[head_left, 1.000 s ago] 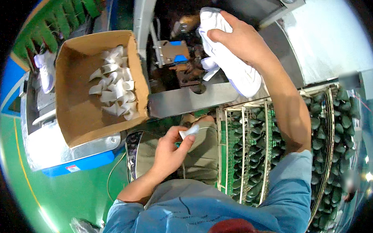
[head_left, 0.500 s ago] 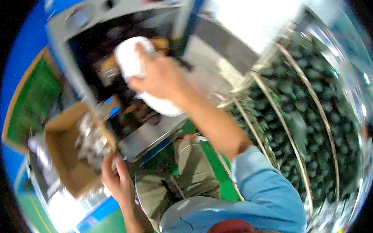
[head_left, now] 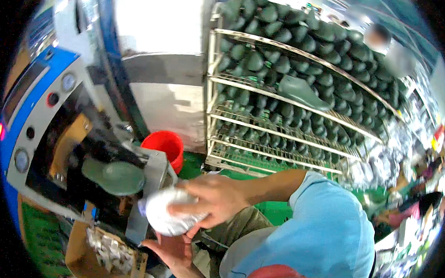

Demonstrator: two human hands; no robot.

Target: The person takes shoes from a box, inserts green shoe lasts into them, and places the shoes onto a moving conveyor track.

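A white, rounded, shoe-like piece [head_left: 168, 218] with a purplish end is held in my right hand [head_left: 215, 200], its fingers wrapped over the top; motion blurs its exact kind. Just below it, my left hand [head_left: 174, 250] is palm up with the thumb stretched out. I cannot tell whether that palm touches the white piece. Left of both hands, inside the blue and grey machine [head_left: 24, 132], lies a dark green shoe last [head_left: 114, 178]. A tan curved part [head_left: 68, 146] stands behind it.
A cardboard box [head_left: 76, 249] of crumpled pale strips sits below the machine. Beyond the machine's grey metal edge [head_left: 155, 173] stands a red bucket [head_left: 166, 144]. A pale multi-tier rack [head_left: 282, 99] full of dark green shoe lasts fills the far right. Other people are at the right rim.
My view has swung to the right. The white piece in my right hand has come from over the machine down toward my body. My left hand has left the cardboard box and come under it.
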